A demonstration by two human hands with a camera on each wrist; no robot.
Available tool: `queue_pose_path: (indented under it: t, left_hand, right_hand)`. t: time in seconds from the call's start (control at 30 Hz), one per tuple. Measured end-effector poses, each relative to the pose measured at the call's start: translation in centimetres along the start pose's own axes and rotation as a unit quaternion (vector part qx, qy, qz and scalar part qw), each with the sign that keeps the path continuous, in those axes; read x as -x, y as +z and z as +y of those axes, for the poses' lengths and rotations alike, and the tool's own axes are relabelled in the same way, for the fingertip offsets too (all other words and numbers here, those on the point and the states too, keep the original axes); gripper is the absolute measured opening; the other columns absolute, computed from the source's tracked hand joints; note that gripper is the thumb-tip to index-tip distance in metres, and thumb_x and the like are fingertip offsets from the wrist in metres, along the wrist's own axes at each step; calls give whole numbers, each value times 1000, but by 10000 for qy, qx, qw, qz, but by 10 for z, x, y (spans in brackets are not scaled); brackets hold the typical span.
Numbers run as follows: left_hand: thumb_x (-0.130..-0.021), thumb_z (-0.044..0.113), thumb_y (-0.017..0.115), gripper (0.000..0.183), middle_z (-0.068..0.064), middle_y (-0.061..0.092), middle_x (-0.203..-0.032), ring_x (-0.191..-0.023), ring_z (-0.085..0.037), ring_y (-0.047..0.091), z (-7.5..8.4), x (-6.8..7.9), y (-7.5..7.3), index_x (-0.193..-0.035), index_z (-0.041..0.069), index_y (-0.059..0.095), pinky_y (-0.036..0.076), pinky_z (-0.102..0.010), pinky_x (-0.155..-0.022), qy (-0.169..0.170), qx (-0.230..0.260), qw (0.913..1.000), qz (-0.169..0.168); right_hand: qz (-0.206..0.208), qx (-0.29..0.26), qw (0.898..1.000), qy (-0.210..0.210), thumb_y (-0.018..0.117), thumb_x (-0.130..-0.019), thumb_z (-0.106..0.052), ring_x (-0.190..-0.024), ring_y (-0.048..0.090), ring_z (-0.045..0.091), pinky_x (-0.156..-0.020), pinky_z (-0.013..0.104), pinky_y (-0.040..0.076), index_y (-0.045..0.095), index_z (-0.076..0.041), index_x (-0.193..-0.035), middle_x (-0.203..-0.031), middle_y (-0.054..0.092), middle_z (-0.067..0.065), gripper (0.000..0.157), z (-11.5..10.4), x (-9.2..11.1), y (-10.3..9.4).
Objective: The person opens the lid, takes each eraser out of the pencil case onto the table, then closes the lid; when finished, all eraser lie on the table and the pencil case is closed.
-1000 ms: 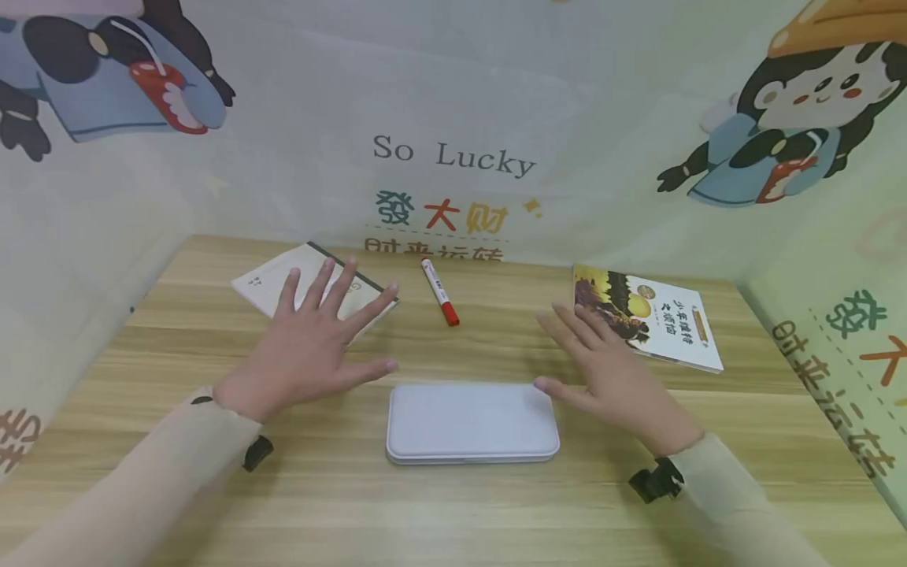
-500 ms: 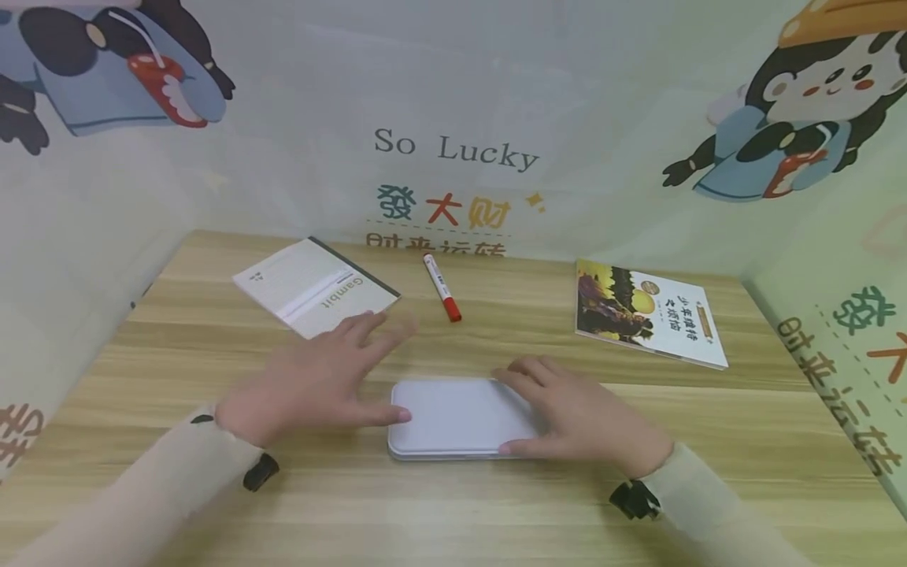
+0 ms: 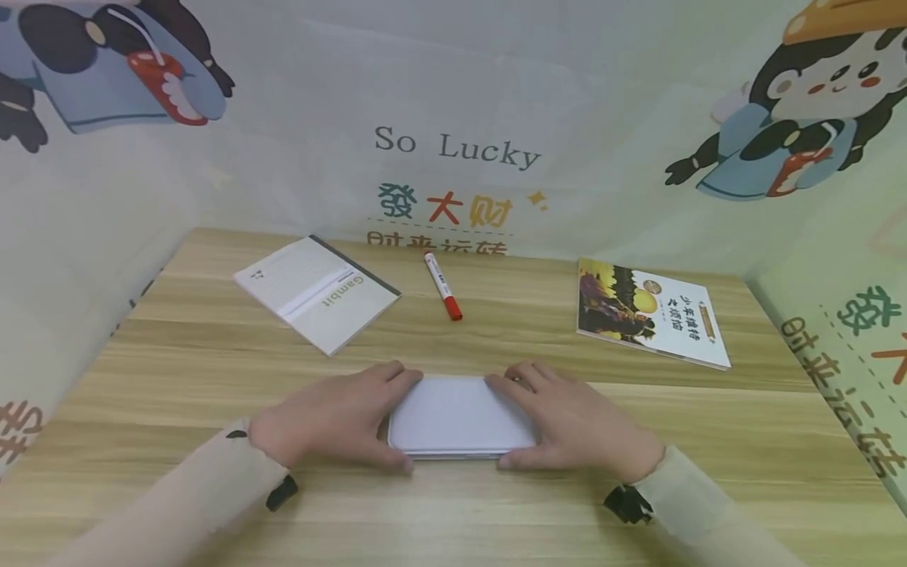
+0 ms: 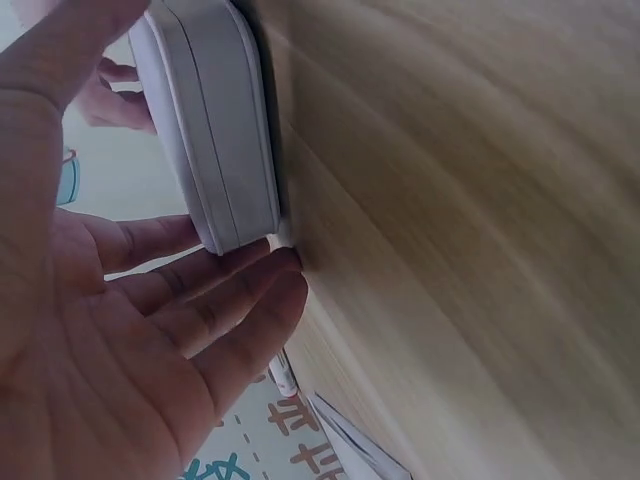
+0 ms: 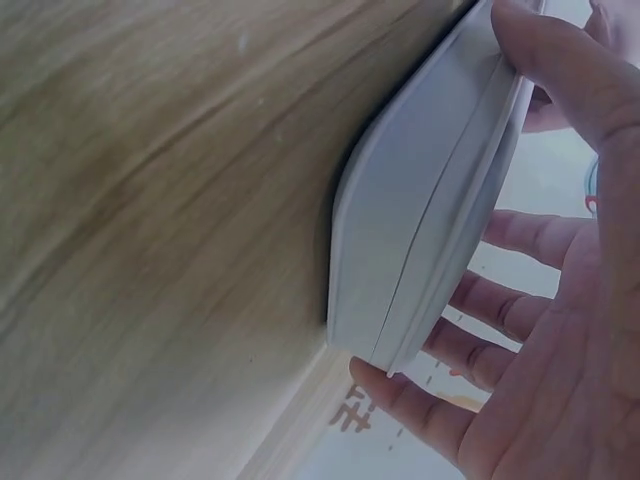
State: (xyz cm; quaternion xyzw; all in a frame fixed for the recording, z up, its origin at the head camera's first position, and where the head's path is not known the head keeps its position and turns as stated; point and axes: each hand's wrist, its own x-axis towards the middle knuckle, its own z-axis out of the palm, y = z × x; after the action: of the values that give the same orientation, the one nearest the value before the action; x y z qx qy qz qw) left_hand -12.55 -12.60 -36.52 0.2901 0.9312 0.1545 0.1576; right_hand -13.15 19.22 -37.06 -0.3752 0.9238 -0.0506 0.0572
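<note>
1. Your left hand [image 3: 329, 423] pinches the white case [image 3: 460, 417] at its left end, thumb on the near side, fingers on the far side; your right hand [image 3: 583, 423] mirrors that on the right end.
2. The white case sits flat on the table [image 3: 460, 520]; a seam [image 5: 421, 226] runs along its wall, so squeeze evenly or the halves might shift.
3. Match force left and right; the smooth shell would probably skid otherwise.
4. Marker [image 3: 442, 287], notebook [image 3: 315, 291] and book [image 3: 652, 311] lie beyond, well apart; leave them alone.
</note>
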Motion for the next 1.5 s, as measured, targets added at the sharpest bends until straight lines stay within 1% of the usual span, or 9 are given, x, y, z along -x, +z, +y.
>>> queue_pose_path:
  t: [0.13,0.37,0.43,0.73,0.83,1.0,1.2,1.4,1.5]
  left_hand:
    - [-75,59,85,90,2,59,-132,-106,-10,58,3,-1,3,-147,16,50,58,-33,-89,148,-141,9997,167]
    - [-78,49,85,87,-4,60,-132,-106,-13,59,6,-8,5,-146,9,50,59,-35,-95,254,-283,9990,223]
    - [-77,47,85,85,-5,60,-130,-104,-13,59,8,-9,6,-144,7,51,59,-35,-94,306,-357,9984,299]
    - [-74,38,83,79,-5,60,-114,-91,-12,56,13,-10,14,-137,1,55,58,-29,-80,360,-694,9947,665]
    - [-72,36,83,80,-7,61,-114,-92,-14,56,13,-10,16,-136,-2,55,59,-30,-80,401,-727,9940,717]
    - [-69,36,83,81,-9,63,-115,-94,-14,58,13,-9,17,-134,-3,55,60,-32,-82,420,-827,9928,755]
    - [-70,37,85,81,-9,62,-114,-92,-15,58,14,-7,19,-133,-3,55,60,-32,-82,493,-897,9915,805]
    - [-72,36,87,84,-11,63,-118,-98,-16,61,13,-7,16,-138,-3,53,62,-35,-90,596,-787,9923,751]
    - [-73,35,88,84,-11,63,-121,-101,-16,62,12,-7,13,-140,-2,52,62,-35,-94,555,-715,9937,655]
  right_hand:
    - [-18,161,9999,10,71,-85,-70,-131,57,26,-105,49,58,43,-16,-160,-146,58,8,96,-3,-1,1]
    - [61,638,9979,-2,73,-84,-62,-123,64,31,-100,48,60,49,-11,-155,-141,63,11,90,-13,-3,-3]
    - [117,737,9972,7,73,-83,-60,-118,66,32,-98,48,61,51,-10,-153,-138,64,12,89,-15,-4,-3]
    - [323,1010,9942,-166,78,-79,-52,-98,70,27,-78,39,64,60,-1,-143,-121,71,13,83,-22,-5,-1]
    - [302,1087,9933,-243,78,-81,-53,-96,71,26,-76,37,65,61,-1,-142,-119,71,13,82,-24,-4,-1]
    - [309,1062,9932,-354,76,-83,-54,-101,73,28,-81,40,66,61,-3,-144,-124,71,15,80,-23,-2,-1]
    - [289,863,9950,-419,73,-87,-56,-108,73,30,-85,42,66,62,-6,-145,-131,70,16,78,-19,0,-3]
    - [295,433,9974,-496,71,-91,-50,-118,73,34,-96,46,64,69,-10,-139,-136,71,18,62,-14,2,-13]
    - [222,329,9976,-575,70,-93,-49,-119,73,35,-99,46,63,69,-10,-138,-137,70,19,59,-11,1,-18]
